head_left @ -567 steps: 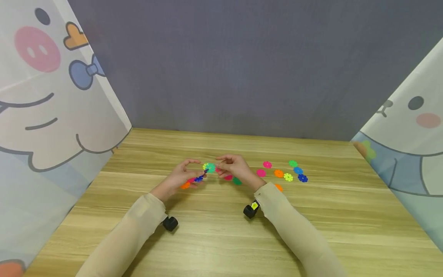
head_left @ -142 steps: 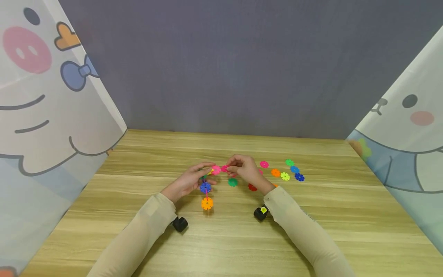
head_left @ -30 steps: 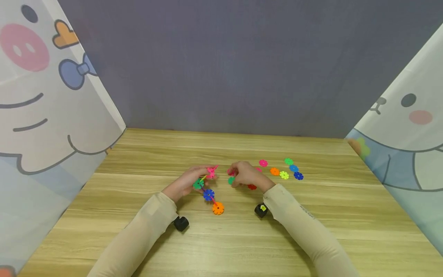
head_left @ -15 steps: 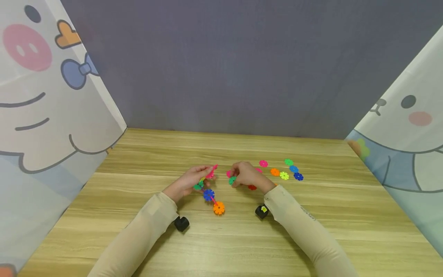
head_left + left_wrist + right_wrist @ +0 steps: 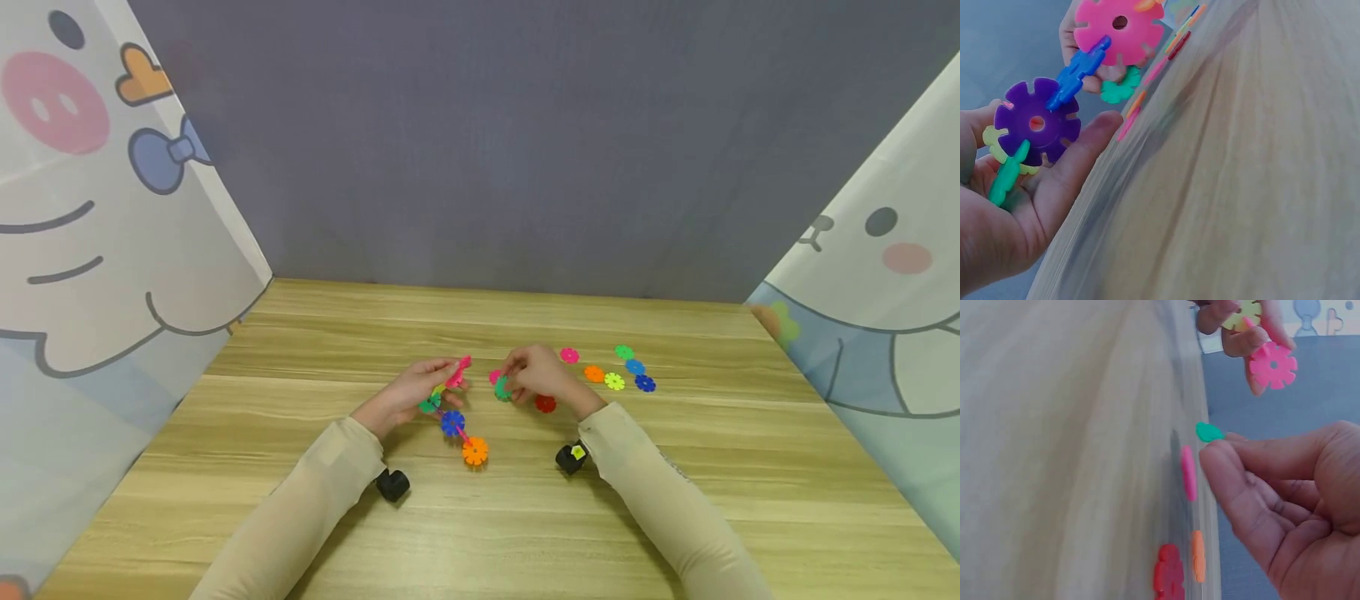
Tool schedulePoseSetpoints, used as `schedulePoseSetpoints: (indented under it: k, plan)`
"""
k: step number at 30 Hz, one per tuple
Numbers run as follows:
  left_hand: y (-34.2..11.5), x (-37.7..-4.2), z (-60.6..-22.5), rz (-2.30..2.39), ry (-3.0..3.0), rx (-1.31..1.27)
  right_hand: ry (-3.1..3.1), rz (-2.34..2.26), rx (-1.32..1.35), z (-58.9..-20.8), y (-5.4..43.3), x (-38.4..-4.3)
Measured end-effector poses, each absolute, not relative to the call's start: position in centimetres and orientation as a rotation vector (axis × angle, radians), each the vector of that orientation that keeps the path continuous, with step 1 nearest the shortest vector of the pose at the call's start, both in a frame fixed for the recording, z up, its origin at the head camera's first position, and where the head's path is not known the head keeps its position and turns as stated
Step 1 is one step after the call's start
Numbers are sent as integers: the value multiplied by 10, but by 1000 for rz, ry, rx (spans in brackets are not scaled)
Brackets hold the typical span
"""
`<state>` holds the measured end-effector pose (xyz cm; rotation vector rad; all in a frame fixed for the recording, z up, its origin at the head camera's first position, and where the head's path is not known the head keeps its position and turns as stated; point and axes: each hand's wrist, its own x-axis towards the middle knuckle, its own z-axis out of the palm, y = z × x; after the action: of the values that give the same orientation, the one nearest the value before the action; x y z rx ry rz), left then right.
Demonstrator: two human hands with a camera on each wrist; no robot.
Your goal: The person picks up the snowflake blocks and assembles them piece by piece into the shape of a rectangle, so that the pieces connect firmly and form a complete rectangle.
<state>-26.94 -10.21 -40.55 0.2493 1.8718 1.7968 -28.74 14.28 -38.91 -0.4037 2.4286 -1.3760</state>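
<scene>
Your left hand (image 5: 411, 390) pinches a disc chain (image 5: 452, 417); your right hand (image 5: 542, 373) pinches a green disc (image 5: 1208, 432), left of the red disc (image 5: 546, 404) (sleeve marks (image 5: 673, 466) unreadable).

I face a grey wall (image 5: 480, 158) beyond the wooden table (image 5: 480, 533); a cartoon sheet (image 5: 90, 308) with a pink snout (image 5: 56, 102) and blue bow (image 5: 159, 158) is on my left, a second sheet (image 5: 870, 292) on my right.
</scene>
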Motion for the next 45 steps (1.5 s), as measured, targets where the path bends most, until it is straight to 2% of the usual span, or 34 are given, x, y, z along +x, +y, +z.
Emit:
schedulePoseSetpoints:
  k: [9, 23, 45]
  plan:
    - [-101, -274, -405, 1815, 1841, 274, 2251, -1779, -291, -385, 141, -290]
    - [-99, -275, -403, 1767, 1831, 287, 2047, -2071, -229, -388, 135, -291]
    - [-95, -278, -404, 1698, 1808, 346, 1942, -2097, -280, -391, 131, -291]
